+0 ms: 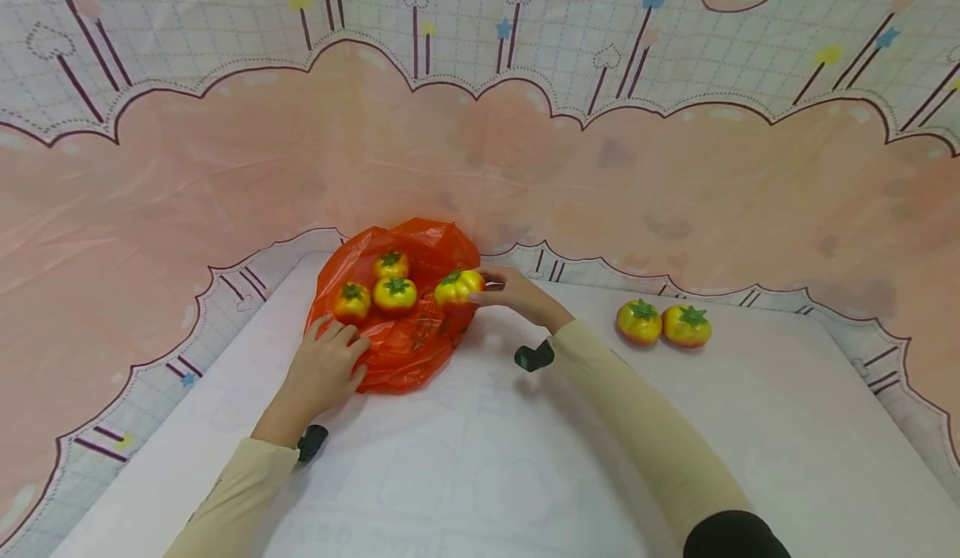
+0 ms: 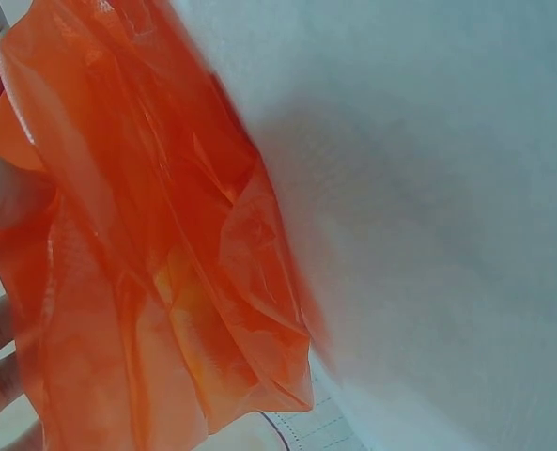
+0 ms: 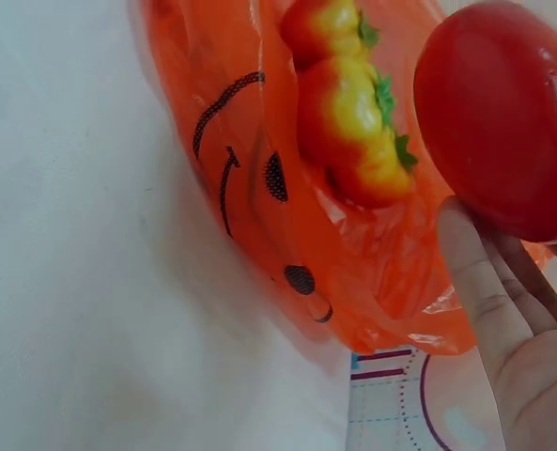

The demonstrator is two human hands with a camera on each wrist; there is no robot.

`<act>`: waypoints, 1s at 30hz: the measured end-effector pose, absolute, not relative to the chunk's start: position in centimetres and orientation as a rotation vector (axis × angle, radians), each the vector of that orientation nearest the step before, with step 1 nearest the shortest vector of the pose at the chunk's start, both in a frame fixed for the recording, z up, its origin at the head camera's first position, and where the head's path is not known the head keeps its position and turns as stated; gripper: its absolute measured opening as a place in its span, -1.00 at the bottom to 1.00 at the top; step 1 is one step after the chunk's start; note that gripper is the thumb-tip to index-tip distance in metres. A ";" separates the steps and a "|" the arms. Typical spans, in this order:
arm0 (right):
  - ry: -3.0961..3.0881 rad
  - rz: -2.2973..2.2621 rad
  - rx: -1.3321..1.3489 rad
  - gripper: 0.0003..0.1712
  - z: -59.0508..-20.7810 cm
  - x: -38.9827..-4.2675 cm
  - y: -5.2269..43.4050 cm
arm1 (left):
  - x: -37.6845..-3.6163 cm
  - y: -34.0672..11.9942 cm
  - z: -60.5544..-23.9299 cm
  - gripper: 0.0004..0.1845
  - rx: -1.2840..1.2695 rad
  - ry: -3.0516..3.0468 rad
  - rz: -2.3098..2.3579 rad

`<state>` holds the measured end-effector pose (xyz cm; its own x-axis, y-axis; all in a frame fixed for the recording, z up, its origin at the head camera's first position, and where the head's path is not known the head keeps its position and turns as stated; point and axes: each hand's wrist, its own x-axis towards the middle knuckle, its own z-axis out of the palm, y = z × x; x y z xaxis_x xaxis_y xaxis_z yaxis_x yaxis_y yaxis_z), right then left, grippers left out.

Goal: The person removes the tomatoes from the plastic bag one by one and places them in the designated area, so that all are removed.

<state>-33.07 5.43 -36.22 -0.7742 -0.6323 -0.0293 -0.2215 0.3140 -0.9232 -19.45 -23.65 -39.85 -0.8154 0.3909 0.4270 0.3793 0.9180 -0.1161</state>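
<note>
Right hand [image 1: 519, 295] pinches a yellow-and-red tomato [image 1: 457, 287] at the right side of an orange bag [image 1: 397, 346].
Left hand [image 1: 321, 368] grips the bag's near-left rim; three tomatoes [image 1: 395, 296] lie inside, another two tomatoes [image 1: 687, 329] side by side on the bench [image 1: 510, 466].

Right hand [image 1: 517, 294] pinches round yellow-red leaf-topped fruit [image 1: 457, 289] over orange-red plastic bag [image 1: 397, 358], three similar fruits [image 1: 395, 298] inside; left hand [image 1: 318, 366] holds bag's edge; matching pair [image 1: 639, 325] on white tabletop [image 1: 480, 458].

Left hand [image 1: 317, 371], right hand [image 1: 521, 294]: bare. Left sleeve [image 1: 238, 495] and right sleeve [image 1: 648, 416]: pale khaki, reaching the wrists, each with a dark, blocky wrist device [image 1: 534, 356]. Rounded black covering [image 1: 735, 535] at right sleeve's near end.
</note>
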 end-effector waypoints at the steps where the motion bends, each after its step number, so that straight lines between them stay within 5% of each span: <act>1: 2.200 -1.456 -0.754 -0.38 -36.1 -33.0 5.5 | -19.4 -23.7 -39.8 -0.68 -0.558 -2.625 0.035; 30: 2.274 -1.535 -0.586 -0.29 -34.2 -30.5 10.0 | -19.3 -23.4 -39.8 -0.66 -0.556 -2.625 0.020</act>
